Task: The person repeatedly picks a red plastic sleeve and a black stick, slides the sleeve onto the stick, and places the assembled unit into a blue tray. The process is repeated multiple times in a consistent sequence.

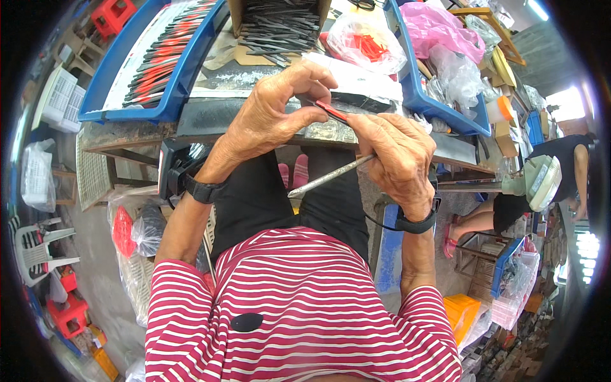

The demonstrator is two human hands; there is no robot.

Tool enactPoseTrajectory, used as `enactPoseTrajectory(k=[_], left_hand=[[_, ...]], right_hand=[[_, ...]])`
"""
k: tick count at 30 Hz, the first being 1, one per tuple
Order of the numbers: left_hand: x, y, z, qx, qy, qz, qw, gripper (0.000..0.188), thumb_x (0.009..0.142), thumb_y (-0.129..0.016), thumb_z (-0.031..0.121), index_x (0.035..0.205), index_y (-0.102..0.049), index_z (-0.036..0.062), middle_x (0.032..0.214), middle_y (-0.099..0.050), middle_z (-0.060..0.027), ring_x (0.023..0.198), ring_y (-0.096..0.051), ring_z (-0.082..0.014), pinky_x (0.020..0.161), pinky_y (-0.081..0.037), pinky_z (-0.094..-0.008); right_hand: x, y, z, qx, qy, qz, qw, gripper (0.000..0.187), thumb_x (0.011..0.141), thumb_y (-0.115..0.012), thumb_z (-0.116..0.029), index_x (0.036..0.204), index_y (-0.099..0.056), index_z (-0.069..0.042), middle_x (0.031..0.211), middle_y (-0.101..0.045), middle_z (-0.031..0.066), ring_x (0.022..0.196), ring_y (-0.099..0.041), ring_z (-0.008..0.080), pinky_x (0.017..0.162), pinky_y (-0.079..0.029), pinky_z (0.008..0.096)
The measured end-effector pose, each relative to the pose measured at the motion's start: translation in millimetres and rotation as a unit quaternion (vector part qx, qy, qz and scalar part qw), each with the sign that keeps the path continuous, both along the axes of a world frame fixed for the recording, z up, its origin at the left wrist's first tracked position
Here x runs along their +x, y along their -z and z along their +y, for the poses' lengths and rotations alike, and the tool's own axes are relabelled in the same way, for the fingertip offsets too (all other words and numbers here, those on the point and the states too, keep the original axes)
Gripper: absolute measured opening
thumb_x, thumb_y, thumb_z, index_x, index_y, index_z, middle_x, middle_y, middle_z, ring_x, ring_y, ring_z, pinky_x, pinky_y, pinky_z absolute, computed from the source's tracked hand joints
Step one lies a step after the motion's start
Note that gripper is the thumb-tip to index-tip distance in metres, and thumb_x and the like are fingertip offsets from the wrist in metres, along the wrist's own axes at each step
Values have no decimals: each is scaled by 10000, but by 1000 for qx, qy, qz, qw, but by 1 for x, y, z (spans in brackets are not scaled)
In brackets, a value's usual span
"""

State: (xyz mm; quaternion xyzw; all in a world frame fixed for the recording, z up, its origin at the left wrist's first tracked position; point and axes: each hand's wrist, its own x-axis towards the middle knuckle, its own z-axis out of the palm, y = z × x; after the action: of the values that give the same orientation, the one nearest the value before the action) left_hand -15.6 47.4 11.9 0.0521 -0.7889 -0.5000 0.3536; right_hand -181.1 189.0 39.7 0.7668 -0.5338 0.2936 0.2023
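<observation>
A small, thin red-and-black piece (331,112) is held between my two hands above the near edge of the workbench. My left hand (270,114) is curled, its thumb against the left end of the piece; the exact grip is partly hidden by the fingers. My right hand (398,156) pinches the other end in its fingertips. Tucked in that same hand is a slim grey rod (331,176), its tapered end pointing down and left over my lap.
A blue tray (175,95) at the left bears rows of red-and-black pieces (167,60). Behind my hands stands a cardboard box (234,16) of dark strips (280,28), beside a clear bag of red pieces (369,48). Another blue tray (417,95) holds plastic bags. A person (560,172) is at far right.
</observation>
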Motion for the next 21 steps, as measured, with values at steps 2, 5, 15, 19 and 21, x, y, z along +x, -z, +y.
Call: enactPoseTrajectory(k=[2, 5, 15, 19, 21], left_hand=[[1, 0, 0, 10, 7, -16, 1000, 401, 781, -704, 2, 1142, -530, -3, 952, -618, -68, 909, -600, -122, 813, -488, -249], [0, 1, 1, 19, 8, -13, 1000, 384, 782, -700, -6, 1128, -534, -7, 944, -622, -69, 910, -602, -123, 808, -491, -249], [-7, 6, 2, 42, 12, -7, 999, 338, 787, -677, -32, 1100, -552, -13, 963, -621, -74, 920, -603, -130, 812, -500, -248], [-15, 11, 0, 58, 17, 4, 998, 325, 789, -649, -56, 1098, -561, -11, 977, -621, -68, 934, -602, -128, 818, -500, -245], [-21, 13, 1, 56, -10, 4, 998, 293, 779, -612, -67, 1061, -572, 1, 926, -633, -74, 903, -626, -146, 795, -499, -258]], right_hand=[[1, 1, -1, 1, -6, -5, 1000, 297, 679, -669, -42, 975, -649, -61, 810, -660, 74, 742, -644, 228, 616, -484, 341], [1, 1, 0, 10, -8, -13, 1000, 283, 680, -673, -36, 961, -647, -54, 795, -657, 76, 730, -643, 227, 615, -487, 335], [-5, 0, 0, 84, -19, -79, 993, 320, 671, -659, 13, 983, -644, -57, 727, -615, 60, 666, -603, 222, 586, -471, 329], [-12, 2, 3, 139, -6, -137, 981, 415, 640, -608, 112, 1016, -677, -50, 744, -638, 86, 671, -610, 232, 599, -469, 319], [-18, 5, 0, 137, 9, -123, 983, 403, 659, -624, 60, 1028, -667, -95, 733, -624, 51, 674, -600, 215, 601, -470, 319]])
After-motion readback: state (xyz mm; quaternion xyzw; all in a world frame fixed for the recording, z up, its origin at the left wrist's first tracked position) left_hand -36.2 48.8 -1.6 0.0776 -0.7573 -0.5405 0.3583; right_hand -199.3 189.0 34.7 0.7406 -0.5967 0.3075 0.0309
